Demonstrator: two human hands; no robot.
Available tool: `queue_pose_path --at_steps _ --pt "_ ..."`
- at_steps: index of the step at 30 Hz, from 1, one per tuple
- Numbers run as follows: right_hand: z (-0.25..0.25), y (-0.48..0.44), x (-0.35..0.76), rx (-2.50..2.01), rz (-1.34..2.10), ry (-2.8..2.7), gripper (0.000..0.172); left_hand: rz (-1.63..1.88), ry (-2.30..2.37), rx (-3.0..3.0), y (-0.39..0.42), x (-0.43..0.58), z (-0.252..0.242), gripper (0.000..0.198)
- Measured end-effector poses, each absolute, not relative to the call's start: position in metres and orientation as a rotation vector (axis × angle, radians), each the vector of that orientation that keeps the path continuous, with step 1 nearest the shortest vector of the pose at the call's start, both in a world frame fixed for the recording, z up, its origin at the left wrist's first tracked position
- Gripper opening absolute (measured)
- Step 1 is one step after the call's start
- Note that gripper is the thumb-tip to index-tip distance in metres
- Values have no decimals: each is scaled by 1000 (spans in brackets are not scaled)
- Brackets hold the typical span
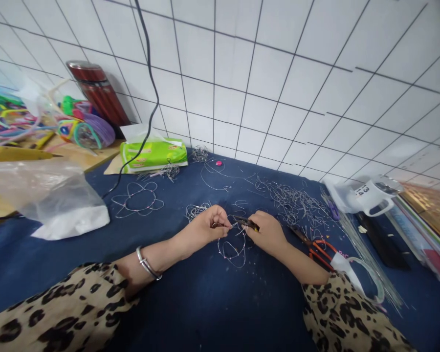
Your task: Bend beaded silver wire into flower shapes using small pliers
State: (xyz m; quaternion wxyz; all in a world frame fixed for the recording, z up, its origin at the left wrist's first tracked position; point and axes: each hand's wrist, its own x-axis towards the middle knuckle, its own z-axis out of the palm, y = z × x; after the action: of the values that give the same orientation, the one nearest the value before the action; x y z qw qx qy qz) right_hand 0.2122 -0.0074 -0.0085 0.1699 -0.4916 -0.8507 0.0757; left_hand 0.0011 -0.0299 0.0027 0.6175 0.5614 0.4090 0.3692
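My left hand (208, 227) is closed in a pinch on a thin wire shape (233, 249) that loops down onto the blue cloth (205, 303). My right hand (267, 232) is closed around a small dark tool (246, 223), whose tip meets the wire between my two hands. A silver bangle (148, 264) sits on my left wrist. Both sleeves are leopard print. A finished wire flower (137, 199) lies to the left of my hands.
Red-handled scissors (313, 246) and a heap of cut wires (293, 200) lie right of my hands. A green tissue pack (154, 154), a plastic bag (51, 198), a red flask (99, 93) and a hanging black cable (148, 83) stand left. A white mug (374, 195) is at right.
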Motion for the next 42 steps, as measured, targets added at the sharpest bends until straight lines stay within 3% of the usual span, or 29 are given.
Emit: queue_pose_path --at_steps 14,25,31,42 --pt "-7 -9 215 -1399 194 -2471 22 669 926 1455 -22 -6 8 21" --pt "-8 -8 215 -1401 191 -2471 21 592 1158 1904 1 -11 43 24" --pt "-6 -8 214 -1381 210 -2473 22 594 813 2329 3 7 67 35" --pt "-5 -6 212 -1420 186 -2502 15 488 553 2569 8 17 52 30"
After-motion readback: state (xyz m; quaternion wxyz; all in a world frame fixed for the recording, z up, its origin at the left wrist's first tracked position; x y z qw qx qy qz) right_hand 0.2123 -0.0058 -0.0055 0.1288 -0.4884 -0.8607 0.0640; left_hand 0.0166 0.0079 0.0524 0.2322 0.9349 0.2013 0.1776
